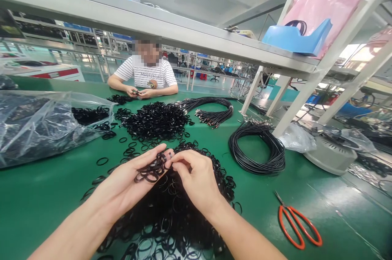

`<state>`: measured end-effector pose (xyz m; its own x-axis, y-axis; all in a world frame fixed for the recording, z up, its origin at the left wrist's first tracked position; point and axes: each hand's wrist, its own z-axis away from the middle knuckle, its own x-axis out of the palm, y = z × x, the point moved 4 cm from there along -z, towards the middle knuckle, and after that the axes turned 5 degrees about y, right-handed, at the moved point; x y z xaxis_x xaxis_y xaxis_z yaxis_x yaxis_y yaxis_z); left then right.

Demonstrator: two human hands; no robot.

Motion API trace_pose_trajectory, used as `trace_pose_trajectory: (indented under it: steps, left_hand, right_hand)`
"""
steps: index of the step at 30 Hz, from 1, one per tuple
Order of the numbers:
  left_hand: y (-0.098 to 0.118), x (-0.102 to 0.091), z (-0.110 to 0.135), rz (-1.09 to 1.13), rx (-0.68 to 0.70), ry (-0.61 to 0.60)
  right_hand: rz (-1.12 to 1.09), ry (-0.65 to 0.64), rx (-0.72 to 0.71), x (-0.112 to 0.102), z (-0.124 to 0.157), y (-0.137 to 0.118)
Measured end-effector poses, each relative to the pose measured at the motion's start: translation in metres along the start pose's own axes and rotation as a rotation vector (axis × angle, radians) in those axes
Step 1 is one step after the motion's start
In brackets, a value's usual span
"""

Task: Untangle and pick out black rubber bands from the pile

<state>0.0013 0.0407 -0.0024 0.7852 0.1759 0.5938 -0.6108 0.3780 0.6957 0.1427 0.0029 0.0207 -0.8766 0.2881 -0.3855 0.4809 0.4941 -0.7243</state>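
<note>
Black rubber rings (171, 215) lie heaped on the green table (36, 198) right under the person's forearms. Above the heap, the left hand (128, 186) lies palm up, fingers loosely curled around a bunch of rings (151, 170). The right hand (196, 176) meets it, fingertips pinched shut on one ring at the bunch's edge. Orange-handled scissors (295, 221) lie to the right, coiled black cables (260, 150) beyond. Across the table, a co-worker's hands (139, 93) work together.

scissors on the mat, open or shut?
Nearly shut. The scissors lie flat on the green table; the orange handles sit close together and the blades read as one narrow point.
</note>
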Motion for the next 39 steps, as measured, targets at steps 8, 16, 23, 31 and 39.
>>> trace_pose_trajectory:
  steps: [8,16,23,31,39]
  left_hand:
    - [-0.001,-0.009,-0.006,0.062,-0.067,0.024]
    - [-0.003,-0.013,-0.009,0.125,-0.084,0.019]
    - [0.000,-0.009,-0.006,0.045,-0.052,0.036]
    - [0.000,-0.004,0.000,-0.009,-0.060,0.001]
    - [0.004,-0.005,-0.003,0.026,0.083,0.081]
  right_hand:
    - [0.130,0.067,0.067,-0.003,-0.003,0.014]
    - [0.236,0.043,-0.012,-0.003,-0.004,0.013]
    - [0.282,-0.019,-0.054,0.008,0.005,-0.004]
    - [0.395,-0.082,-0.180,0.019,0.010,-0.003]
    - [-0.136,-0.019,0.120,0.009,0.000,0.012]
